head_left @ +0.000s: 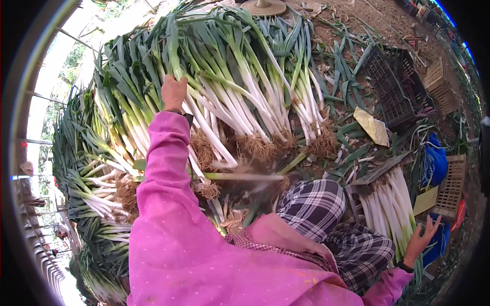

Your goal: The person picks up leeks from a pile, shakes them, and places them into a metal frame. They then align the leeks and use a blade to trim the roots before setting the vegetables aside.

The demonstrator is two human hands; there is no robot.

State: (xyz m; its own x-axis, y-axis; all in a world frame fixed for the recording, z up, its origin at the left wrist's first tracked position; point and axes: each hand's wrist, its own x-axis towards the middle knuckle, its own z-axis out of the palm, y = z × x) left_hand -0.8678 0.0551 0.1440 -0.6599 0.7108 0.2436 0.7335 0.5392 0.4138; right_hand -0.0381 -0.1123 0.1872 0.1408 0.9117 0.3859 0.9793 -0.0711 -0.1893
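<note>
My left hand (174,93) is closed around the green upper part of a leek (173,51), at the large heap of leeks (240,66). The heap's leaves point away from me, and its brown roots (255,147) face me. Just nearer than those roots, a single leek (240,176) lies crosswise, with a blurred right end. Far to the right, my right hand (421,239) has its fingers spread and holds nothing. It is beside the green ends of a row of white leeks (388,204) without visible roots, which lie at a dark wooden board (380,171).
Black plastic crates (395,86) and a tan crate (443,84) stand at the far right. Closer are blue twine (434,160), a beige crate (451,183) and a yellow piece of card (371,126). Loose leaves (347,66) litter the ground. My plaid-covered knee (319,206) is between the leek piles.
</note>
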